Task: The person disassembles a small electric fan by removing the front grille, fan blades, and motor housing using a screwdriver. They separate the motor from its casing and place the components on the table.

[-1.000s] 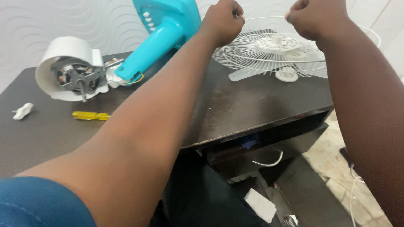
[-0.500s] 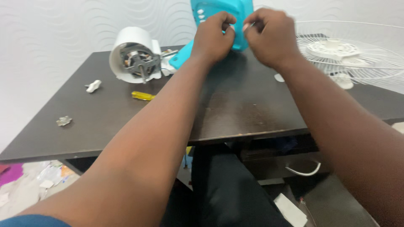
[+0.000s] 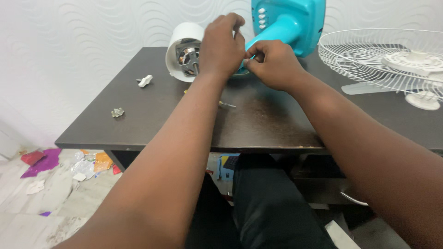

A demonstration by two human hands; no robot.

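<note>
My left hand (image 3: 220,46) hovers with curled fingers in front of the fan motor (image 3: 183,54), which lies in its white round housing at the back of the dark table (image 3: 258,124). My right hand (image 3: 272,64) is right beside it. Its thumb and forefinger are pinched on something small that the fingers hide, at the lower end of the turquoise fan stand (image 3: 290,23). The two hands' fingertips almost touch. My left forearm covers most of a yellow screwdriver; only its tip (image 3: 227,105) shows.
A white wire fan guard (image 3: 369,55) lies at the right over a white blade (image 3: 357,87), with a white cap (image 3: 422,100) beside it. A small white piece (image 3: 145,81) and a small metal piece (image 3: 117,112) lie at the left. Coloured scraps (image 3: 69,166) litter the floor.
Both hands have come away from the fan guard's rim and moved left and down to the motor and stand. My view has swung left, showing the table's left edge and the floor.
</note>
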